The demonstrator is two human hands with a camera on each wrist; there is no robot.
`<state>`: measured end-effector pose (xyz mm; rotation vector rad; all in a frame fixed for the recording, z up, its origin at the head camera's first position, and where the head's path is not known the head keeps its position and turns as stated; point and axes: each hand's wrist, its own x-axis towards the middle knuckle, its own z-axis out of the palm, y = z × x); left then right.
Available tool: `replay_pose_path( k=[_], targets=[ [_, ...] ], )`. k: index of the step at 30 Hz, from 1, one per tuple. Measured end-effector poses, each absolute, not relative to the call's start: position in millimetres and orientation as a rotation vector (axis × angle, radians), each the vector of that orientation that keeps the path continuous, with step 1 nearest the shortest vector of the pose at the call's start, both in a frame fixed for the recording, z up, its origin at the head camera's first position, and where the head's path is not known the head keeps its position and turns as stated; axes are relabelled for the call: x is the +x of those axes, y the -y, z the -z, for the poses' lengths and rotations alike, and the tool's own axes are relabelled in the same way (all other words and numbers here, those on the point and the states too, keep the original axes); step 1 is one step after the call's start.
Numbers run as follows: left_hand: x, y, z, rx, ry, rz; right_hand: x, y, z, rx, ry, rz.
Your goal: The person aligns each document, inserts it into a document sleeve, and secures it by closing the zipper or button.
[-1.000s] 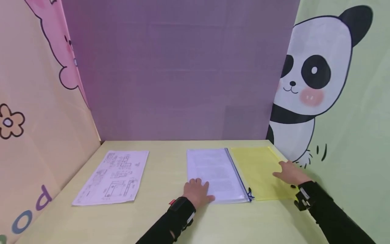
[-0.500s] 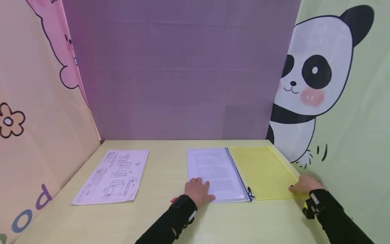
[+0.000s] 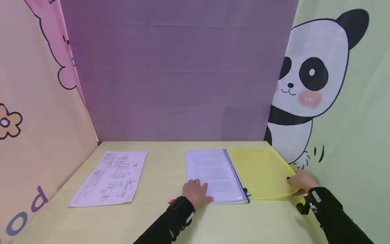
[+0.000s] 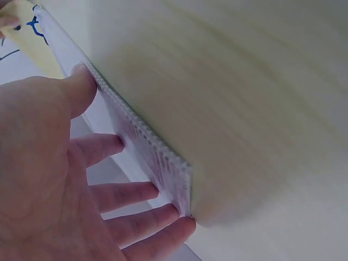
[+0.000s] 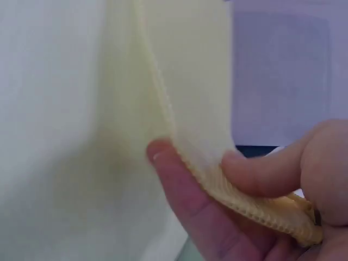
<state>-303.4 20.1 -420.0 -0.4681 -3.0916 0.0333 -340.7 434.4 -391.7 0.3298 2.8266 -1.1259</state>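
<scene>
A whitish see-through document pouch (image 3: 210, 169) with a printed page visible inside lies flat, a dark blue zip-like strip (image 3: 233, 169) along its right side. My left hand (image 3: 196, 194) rests on its near left corner; in the left wrist view the spread fingers (image 4: 128, 196) touch the pouch's ribbed edge (image 4: 138, 125). To its right is a yellow document pouch (image 3: 259, 173). My right hand (image 3: 303, 181) pinches its near right corner, slightly raised. The right wrist view shows the thumb (image 5: 261, 174) above and fingers below the yellow ribbed edge (image 5: 244, 209).
On the left of the pale wooden table (image 3: 161, 220) lies a sheet of technical drawings (image 3: 114, 178). A purple backdrop (image 3: 182, 74) stands behind the table. A panda wall picture (image 3: 317, 101) is at the right, close to the table's right edge.
My right hand has moved from above the yellow pouch to its near right corner and taken hold of it, lifting that corner a little. The left hand stays in place.
</scene>
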Motion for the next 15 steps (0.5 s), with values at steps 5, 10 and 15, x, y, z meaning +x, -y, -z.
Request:
replay_pose_path(
  k=[5, 10, 15],
  targets=[
    [-302.3, -18.4, 417.1, -0.464, 3.087, -0.04, -344.5, -425.7, 375.3, 0.25, -2.843, 1.243],
    [-302.0, -17.7, 417.2, -0.474, 3.077, -0.035, -343.8, -415.0, 353.9, 0.125, -2.902, 1.365],
    [-303.7, -19.1, 421.0, -0.491, 3.064, -0.013, -342.3, -396.5, 331.6, 0.066, -2.931, 1.499]
  ],
)
